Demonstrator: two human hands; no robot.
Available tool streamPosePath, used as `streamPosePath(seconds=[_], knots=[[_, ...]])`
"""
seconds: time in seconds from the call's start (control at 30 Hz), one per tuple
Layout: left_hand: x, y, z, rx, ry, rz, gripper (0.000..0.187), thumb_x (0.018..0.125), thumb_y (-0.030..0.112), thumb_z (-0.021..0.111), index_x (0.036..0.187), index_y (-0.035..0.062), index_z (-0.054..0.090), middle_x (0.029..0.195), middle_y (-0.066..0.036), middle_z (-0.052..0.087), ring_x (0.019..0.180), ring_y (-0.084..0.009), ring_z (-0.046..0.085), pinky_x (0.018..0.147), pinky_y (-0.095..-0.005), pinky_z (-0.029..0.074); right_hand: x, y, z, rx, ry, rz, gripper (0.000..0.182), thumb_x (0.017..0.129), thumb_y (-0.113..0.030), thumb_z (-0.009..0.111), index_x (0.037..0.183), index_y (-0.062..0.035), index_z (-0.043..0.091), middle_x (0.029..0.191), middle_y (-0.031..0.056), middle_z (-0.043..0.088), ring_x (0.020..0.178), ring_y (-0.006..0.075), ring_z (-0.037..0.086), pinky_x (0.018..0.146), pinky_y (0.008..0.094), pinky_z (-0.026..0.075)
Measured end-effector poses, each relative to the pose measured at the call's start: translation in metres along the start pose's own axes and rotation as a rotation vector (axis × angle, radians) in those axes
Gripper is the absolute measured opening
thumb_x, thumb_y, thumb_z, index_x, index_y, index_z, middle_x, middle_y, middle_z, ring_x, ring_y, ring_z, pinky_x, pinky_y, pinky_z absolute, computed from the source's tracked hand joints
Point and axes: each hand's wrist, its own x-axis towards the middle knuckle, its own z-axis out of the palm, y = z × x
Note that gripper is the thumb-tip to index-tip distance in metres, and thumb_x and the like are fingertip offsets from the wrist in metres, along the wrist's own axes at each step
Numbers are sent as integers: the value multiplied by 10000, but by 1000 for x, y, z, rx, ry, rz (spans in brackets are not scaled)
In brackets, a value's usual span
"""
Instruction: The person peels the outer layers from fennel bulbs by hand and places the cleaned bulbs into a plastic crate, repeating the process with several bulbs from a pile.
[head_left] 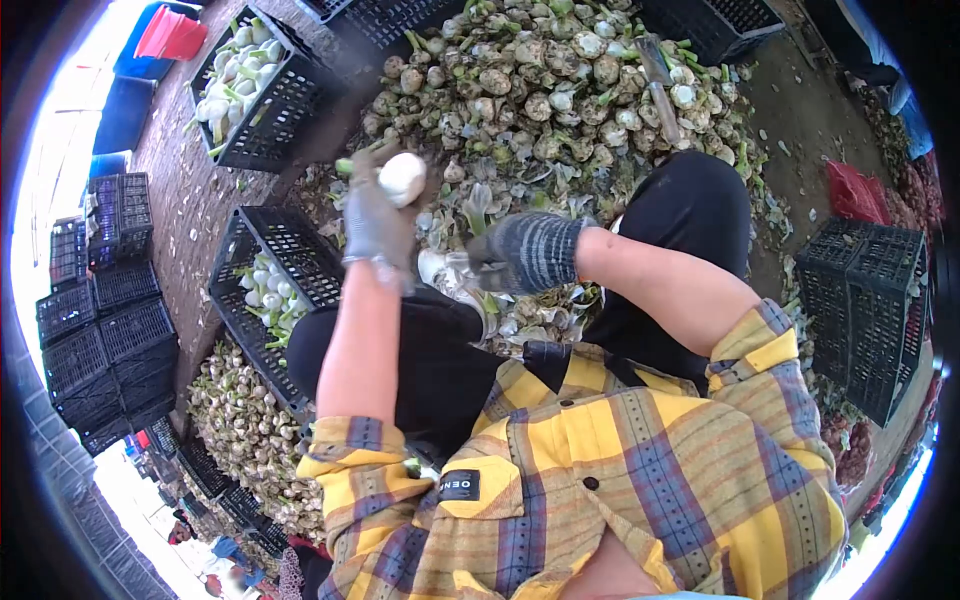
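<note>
In my left hand (378, 222), wearing a thin grey glove, is a smooth white garlic bulb (403, 180); its short green stem pokes out beyond my fingers. My right hand (528, 253), in a dark glove with a striped cuff, hovers over the husks between my knees. Its fingers look parted and are slightly blurred, with no bulb visible in them. A pale strip of garlic skin (479, 205) shows just past those fingertips. Ahead of both hands spreads a large heap of dirty garlic bulbs (525, 80). A knife (663, 108) with a wooden handle lies on the heap's right side.
Black crates of cleaned garlic stand at the upper left (270, 115) and beside my left knee (290, 250). Stacked crates (105, 350) are farther left, others (865, 300) at right. More garlic (240, 430) lies lower left. A red bucket (170, 35) is at the top left.
</note>
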Motion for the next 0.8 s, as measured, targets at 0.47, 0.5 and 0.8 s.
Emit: streamPosePath(seconds=[0.47, 0.5, 0.8], knots=[[52, 116, -310, 454, 575, 152, 472, 862, 348, 542, 1151, -25, 522, 1025, -132, 606, 875, -244, 610, 741, -382, 493, -54, 11, -14, -223, -89, 129, 485, 834, -363, 539, 1194, -39, 521, 1030, 206, 602, 932, 351, 585, 806, 420, 468], [58, 109, -276, 554, 561, 170, 457, 848, 324, 561, 1138, -30, 538, 1041, -123, 603, 920, -227, 584, 798, -356, 459, -53, 9, -16, -211, -85, 109, 488, 835, -366, 537, 1197, -40, 520, 1030, 206, 602, 934, 351, 584, 805, 420, 469], [175, -59, -40, 1422, -207, 274, 565, 807, 417, 568, 1236, 56, 499, 1158, -187, 581, 1080, -276, 564, 907, -335, 419, -54, 35, -9, -210, 245, 2, 311, 743, -206, 548, 991, -26, 601, 841, 182, 620, 785, 322, 612, 655, 422, 485]])
